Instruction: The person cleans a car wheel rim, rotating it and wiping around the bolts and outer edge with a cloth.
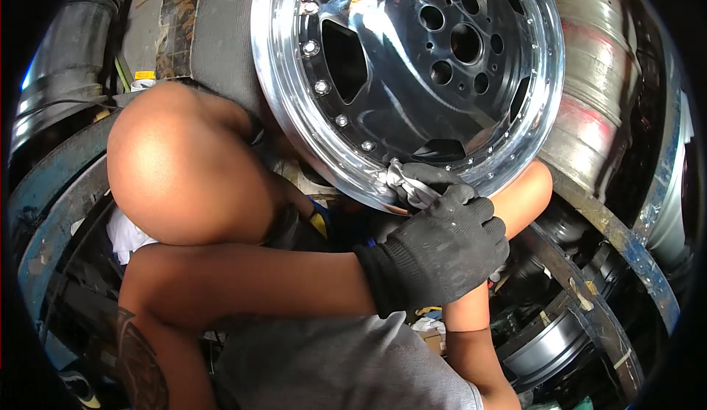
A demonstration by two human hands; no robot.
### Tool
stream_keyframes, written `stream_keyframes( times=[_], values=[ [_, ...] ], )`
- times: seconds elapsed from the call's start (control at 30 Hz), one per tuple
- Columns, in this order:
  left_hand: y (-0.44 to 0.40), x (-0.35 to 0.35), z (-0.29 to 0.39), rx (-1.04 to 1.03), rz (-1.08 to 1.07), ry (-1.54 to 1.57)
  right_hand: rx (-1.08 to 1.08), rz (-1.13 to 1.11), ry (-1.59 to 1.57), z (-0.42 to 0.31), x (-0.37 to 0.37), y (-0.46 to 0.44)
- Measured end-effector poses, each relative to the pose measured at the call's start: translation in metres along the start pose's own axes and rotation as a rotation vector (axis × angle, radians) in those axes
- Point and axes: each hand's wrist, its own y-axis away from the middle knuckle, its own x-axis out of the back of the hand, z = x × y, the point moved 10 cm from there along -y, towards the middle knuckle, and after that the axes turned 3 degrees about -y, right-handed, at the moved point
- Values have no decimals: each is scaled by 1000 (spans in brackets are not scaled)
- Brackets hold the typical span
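My left hand (449, 244) wears a black knit glove. Its fingers are closed on a crumpled grey-white cloth (412, 187), pressed to the lower rim of a shiny wheel. The wheel (398, 78) has a polished silver lip with small bolts and a dark, glossy face with several round holes. It stands tilted in front of me, near my bare knee (173, 167). My left forearm (272, 281) crosses from the left. My right hand does not show.
Silver metal barrels (589, 78) stand at the right and another dark metallic one (70, 41) at the upper left. Worn blue metal bars (615, 237) run along the right. A silver rim (549, 347) lies at the lower right. A grey padded surface (224, 34) is left of the wheel.
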Motion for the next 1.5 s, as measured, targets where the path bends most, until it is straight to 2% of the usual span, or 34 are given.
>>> stream_keyframes(
  times=[0.2, 0.4, 0.5, 0.6, 0.7, 0.77, 0.87, 1.0, 1.2, 1.3, 1.4, 1.5],
  values=[
    [11, 28, -18, 161, 99, 194, 27, -24, 69, -1, -2, 0],
    [28, 22, -34, 252, 319, 643, 49, -59, 172, 2, -3, 8],
    [34, 29, -32, 246, 378, 617, 70, -85, 224, 7, -4, 7],
    [27, 19, -21, 181, 154, 570, 58, -84, 318, 13, -8, 15],
    [25, 6, -4, 118, 86, 409, 48, -66, 373, 7, -11, 21],
    [26, 7, -4, 105, 85, 387, 99, -63, 319, -12, -8, 16],
    [24, 9, -6, 113, 123, 314, 45, -166, 127, 11, -6, 8],
    [24, 18, -13, 175, 105, 283, 27, -115, 153, 4, -4, 17],
    [21, 23, -25, 236, 32, 406, -4, -73, 147, 3, -5, 20],
    [24, 25, -25, 225, 168, 360, -15, -73, 145, 2, -6, 21],
    [23, 23, -27, 229, 189, 439, -8, -77, 139, 2, -7, 21],
    [22, 20, -24, 242, 151, 372, -6, -78, 143, 1, -8, 22]
  ],
)
